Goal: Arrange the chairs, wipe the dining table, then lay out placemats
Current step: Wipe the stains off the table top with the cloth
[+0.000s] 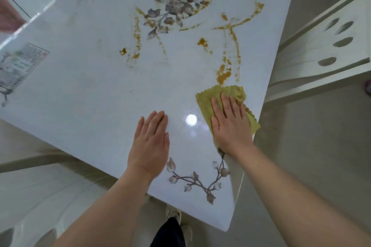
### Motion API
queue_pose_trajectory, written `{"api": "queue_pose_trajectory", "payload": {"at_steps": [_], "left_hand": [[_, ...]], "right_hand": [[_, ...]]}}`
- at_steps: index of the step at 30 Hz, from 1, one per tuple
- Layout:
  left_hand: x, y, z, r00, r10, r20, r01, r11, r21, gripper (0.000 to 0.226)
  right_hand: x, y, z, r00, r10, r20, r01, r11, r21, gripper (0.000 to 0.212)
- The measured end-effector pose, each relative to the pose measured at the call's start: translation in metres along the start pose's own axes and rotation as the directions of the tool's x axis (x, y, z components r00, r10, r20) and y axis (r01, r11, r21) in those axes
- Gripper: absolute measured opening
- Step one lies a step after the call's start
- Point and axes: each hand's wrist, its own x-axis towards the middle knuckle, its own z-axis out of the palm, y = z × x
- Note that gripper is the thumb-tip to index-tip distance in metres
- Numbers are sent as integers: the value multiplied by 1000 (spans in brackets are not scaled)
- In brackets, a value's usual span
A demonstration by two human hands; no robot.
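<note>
The glossy white dining table (84, 90) carries a printed leaf pattern and is smeared with orange-brown stains (222, 75) across its middle and right side. My right hand (230, 124) lies flat, fingers together, pressing a yellow-green cloth (206, 98) onto the table near its right edge, just below the nearest stain. My left hand (151, 144) rests palm down on the bare tabletop to the left of the cloth, holding nothing. A white chair (331, 46) with oval cut-outs in its back stands to the right of the table.
A printed card or calendar (18, 64) lies at the table's left edge. Another white chair back (26, 234) shows at the lower left. My feet (176, 224) stand at the table's near corner on a pale tiled floor (301, 166).
</note>
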Motion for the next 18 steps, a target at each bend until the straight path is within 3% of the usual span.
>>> {"api": "queue_pose_trajectory", "payload": {"at_steps": [4,13,18], "left_hand": [[1,0,-2,1000,-19,-21,17,998,-63,50],[61,32,2,970,-223,-94,209,968,-137,40],[83,47,14,919,-369,-141,337,918,-207,41]], "right_hand": [[-10,-8,4,991,-128,-45,129,992,12,56],[15,20,0,943,-332,1,332,943,26,52],[59,46,-11,909,-415,41,414,910,35,53]]}}
